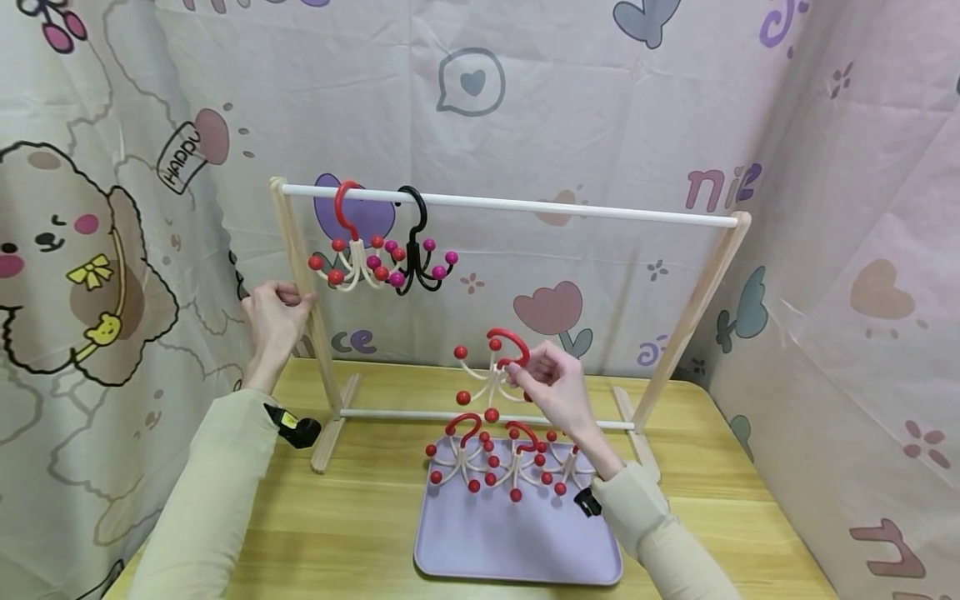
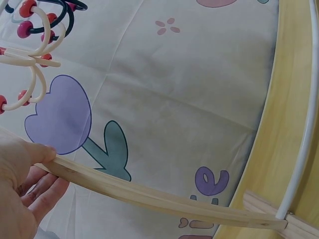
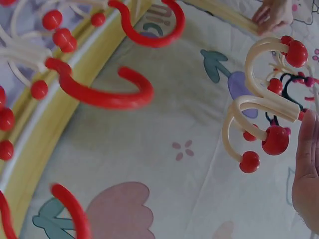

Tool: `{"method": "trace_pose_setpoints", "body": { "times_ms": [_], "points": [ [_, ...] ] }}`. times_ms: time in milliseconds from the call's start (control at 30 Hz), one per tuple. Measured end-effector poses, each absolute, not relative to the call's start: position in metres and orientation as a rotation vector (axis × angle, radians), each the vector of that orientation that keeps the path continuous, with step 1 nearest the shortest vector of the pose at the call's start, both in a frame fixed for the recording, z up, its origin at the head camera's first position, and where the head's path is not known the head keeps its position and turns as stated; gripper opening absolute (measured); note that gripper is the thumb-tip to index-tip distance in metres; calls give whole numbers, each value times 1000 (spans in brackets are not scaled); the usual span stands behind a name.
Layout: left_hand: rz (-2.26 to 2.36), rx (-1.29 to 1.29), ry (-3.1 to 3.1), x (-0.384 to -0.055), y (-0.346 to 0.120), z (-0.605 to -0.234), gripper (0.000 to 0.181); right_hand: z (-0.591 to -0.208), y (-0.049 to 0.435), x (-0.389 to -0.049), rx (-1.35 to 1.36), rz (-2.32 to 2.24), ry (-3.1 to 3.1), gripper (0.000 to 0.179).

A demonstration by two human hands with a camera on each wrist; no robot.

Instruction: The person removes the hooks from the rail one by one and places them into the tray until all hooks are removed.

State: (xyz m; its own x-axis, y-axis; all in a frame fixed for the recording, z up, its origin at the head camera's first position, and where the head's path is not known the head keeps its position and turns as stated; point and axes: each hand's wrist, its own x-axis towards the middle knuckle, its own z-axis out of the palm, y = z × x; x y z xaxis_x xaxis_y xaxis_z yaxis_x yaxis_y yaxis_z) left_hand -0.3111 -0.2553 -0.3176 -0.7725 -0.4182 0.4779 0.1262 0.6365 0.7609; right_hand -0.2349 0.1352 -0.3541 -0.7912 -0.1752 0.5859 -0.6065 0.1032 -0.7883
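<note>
In your right hand (image 1: 555,385), you pinch a hook hanger (image 1: 492,385) by its red hook; cream arms splay from its stem, tipped with red balls. You have it hook uppermost, on the near side of the rack (image 1: 517,206), below the white top rail (image 1: 600,212) and apart from it. The rack stands upright on wooden feet, with a white lower rail (image 1: 405,415); your left hand (image 1: 273,315) grips its pale wooden left post (image 1: 323,358) between thumb and fingers.

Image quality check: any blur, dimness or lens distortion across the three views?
Head: brightest, held hanger reads clearly; left wrist: dimmer, the wooden post and white rod look bowed, likely lens distortion; right wrist: also dimmer, lower-left red hook looks soft.
</note>
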Motion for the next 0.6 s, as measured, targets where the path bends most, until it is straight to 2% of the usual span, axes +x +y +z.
{"method": "trace_pose_setpoints", "body": {
  "times_ms": [333, 600],
  "points": [
    [-1111, 223, -2202, -310, -254, -319, 31, -380, 134, -220, 792, 1769, -2120, 9],
    [-1080, 240, -2212, -310, -254, -317, 31, -398, 131, -212, 938, 1789, -2122, 7]
  ]
}}
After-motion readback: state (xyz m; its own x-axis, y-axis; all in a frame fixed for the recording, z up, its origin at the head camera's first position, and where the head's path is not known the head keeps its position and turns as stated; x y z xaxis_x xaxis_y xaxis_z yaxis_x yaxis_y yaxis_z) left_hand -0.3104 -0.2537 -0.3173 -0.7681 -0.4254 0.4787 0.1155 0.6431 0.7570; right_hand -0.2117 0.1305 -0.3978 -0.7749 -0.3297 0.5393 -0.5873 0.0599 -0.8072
